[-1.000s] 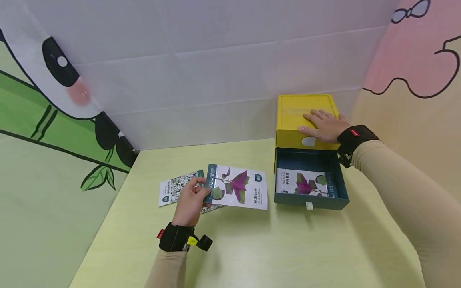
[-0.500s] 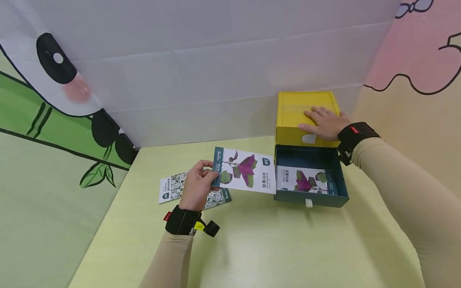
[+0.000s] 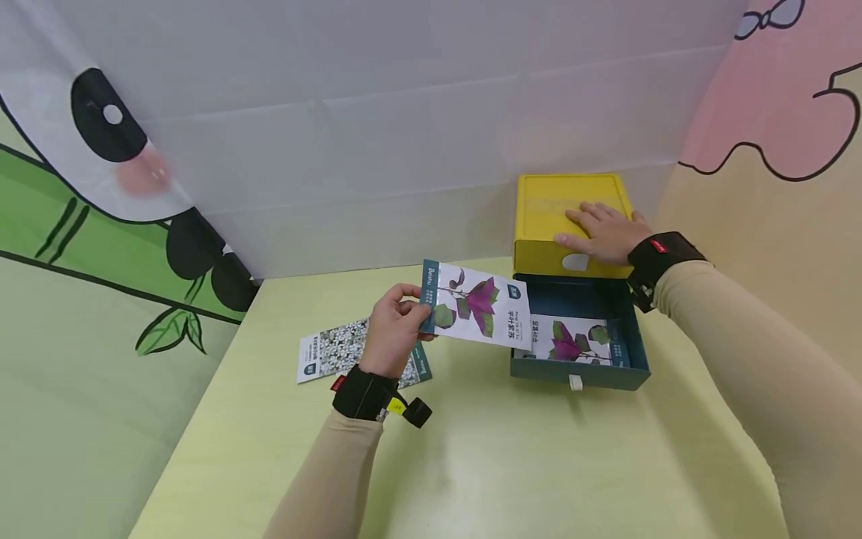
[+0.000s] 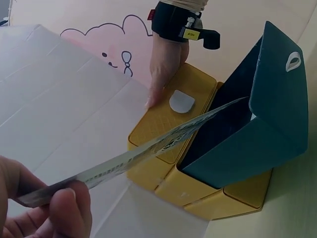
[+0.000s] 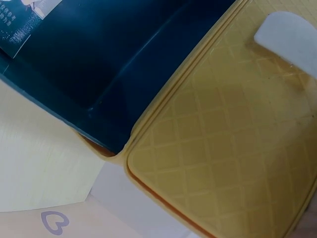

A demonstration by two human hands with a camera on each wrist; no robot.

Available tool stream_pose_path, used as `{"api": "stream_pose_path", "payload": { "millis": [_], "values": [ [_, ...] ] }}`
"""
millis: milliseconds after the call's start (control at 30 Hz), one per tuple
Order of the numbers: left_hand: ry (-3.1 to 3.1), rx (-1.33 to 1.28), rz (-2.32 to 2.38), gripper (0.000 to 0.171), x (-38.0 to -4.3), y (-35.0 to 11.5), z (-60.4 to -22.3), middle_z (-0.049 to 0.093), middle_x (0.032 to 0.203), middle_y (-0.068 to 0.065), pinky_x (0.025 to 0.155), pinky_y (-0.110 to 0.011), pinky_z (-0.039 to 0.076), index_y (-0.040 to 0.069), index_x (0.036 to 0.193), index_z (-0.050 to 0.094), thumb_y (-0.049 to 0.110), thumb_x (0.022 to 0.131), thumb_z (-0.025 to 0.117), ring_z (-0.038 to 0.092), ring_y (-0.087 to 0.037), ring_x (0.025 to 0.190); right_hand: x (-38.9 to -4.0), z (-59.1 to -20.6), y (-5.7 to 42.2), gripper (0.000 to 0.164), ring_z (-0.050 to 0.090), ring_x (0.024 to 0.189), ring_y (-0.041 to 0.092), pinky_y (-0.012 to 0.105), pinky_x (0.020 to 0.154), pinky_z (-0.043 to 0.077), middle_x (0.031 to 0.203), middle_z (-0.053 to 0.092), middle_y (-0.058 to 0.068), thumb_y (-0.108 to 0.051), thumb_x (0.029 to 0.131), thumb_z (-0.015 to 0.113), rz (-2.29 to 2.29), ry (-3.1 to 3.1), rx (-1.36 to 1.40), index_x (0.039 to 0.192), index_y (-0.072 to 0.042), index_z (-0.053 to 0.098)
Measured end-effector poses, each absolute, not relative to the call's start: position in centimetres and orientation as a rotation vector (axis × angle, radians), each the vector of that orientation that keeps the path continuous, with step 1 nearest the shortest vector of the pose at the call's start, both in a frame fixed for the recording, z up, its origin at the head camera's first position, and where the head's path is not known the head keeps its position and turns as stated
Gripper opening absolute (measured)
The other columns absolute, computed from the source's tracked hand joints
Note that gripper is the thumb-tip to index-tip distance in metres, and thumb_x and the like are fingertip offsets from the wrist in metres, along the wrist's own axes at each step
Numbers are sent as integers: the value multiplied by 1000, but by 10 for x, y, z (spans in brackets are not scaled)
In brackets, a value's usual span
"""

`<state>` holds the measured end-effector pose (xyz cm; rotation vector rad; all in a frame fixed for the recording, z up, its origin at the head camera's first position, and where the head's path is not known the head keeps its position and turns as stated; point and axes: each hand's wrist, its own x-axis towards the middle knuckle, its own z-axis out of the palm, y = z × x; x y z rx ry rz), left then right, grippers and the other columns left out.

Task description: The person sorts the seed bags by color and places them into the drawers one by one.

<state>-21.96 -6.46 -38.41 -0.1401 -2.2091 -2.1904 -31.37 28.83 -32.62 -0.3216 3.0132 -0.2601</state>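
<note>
My left hand (image 3: pixel 397 329) pinches a seed packet (image 3: pixel 481 303) by its dark teal end, thumb on top. Purple and green leaves are printed on its white face. The packet's far edge overlaps the left side of a pulled-out dark teal drawer (image 3: pixel 609 379), and in the left wrist view the packet (image 4: pixel 143 154) slants over the drawer's opening. Inside the drawer lies another leaf-printed packet (image 3: pixel 575 340), partly covered by the held one. My right hand (image 3: pixel 606 233) rests flat, fingers spread, on the yellow drawer box (image 3: pixel 548 198).
Two packets with black-and-white speckled pictures, one left (image 3: pixel 337 350) and one right (image 3: pixel 416 367), overlap on the pale table (image 3: pixel 485 457), partly behind my left hand. A white pull tab (image 3: pixel 575 382) sticks out from the drawer front. Behind the box rises a pale wall covering (image 3: pixel 404 150).
My left hand has carried the packet right and away from me, from above the speckled packets to the drawer's left edge. My right hand stays on the yellow box.
</note>
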Motion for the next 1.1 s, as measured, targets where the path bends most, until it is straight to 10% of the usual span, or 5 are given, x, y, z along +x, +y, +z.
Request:
{"api": "stream_pose_path", "payload": {
  "millis": [1100],
  "values": [
    [-2362,-235,-2158,22,-225,-17,-408,58,88,-14,63,-33,57,5,113,60,13,93,63,65,-24,70,-315,-332,291,93,2,143,43,72,104,-2,159,5,20,-75,88,25,-268,3026,-324,155,-11,13]
  ]
}}
